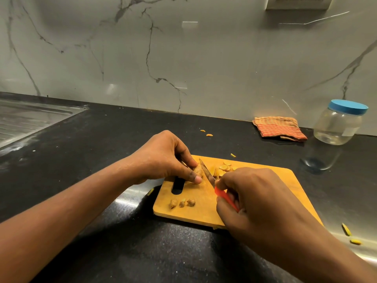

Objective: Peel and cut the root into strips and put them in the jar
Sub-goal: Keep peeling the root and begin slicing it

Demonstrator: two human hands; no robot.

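Observation:
On the wooden cutting board (204,213) my left hand (163,158) pinches a knobbly yellow-brown root (198,171) between thumb and fingers. My right hand (257,199) grips the red handle of a knife (208,174), whose blade lies against the root's right side. Cut orange slices (224,167) are piled just beyond the blade. Three small root stubs (182,203) lie near the board's front edge. The clear jar (338,123) with a blue lid stands shut at the far right by the wall.
A folded orange striped cloth (279,128) lies left of the jar. Peel scraps are scattered on the black counter (102,160), some at the right front (349,234). A steel sink drainboard (26,121) fills the far left. The marble wall runs behind.

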